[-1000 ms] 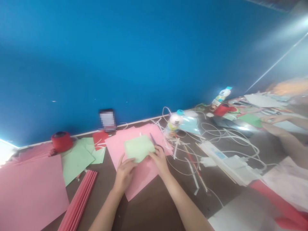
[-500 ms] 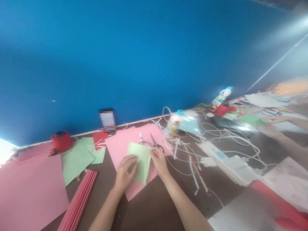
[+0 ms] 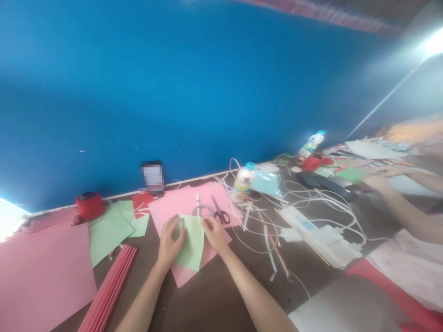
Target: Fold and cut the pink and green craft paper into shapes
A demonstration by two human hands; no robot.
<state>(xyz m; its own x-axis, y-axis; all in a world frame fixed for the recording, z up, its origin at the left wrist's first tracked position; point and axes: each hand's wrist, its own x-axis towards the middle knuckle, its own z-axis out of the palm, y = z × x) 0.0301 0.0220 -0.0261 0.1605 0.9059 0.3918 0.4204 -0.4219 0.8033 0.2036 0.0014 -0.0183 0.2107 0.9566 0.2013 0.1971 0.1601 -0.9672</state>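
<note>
- Left: pleated pink paper [image 3: 109, 288].
- Against the left side of the green sheet [image 3: 192, 246]: left hand [image 3: 170, 244], fingers curved; cannot tell whether pinching or pressing.
- Between both hands, over pink sheets [image 3: 175, 199]: probably light, thin, easily creased; best taken by opposite edges.
- At its upper right corner: right hand [image 3: 215, 234], pinching.
- Just beyond: scissors [image 3: 218, 210].

1. The green sheet [image 3: 193, 242] stands turned lengthwise, nearer the person;
2. the right hand [image 3: 213, 233] now pinches its upper corner; the scissors [image 3: 219, 210] show uncovered;
3. more of a pink strip [image 3: 321, 13] shows along the top.
</note>
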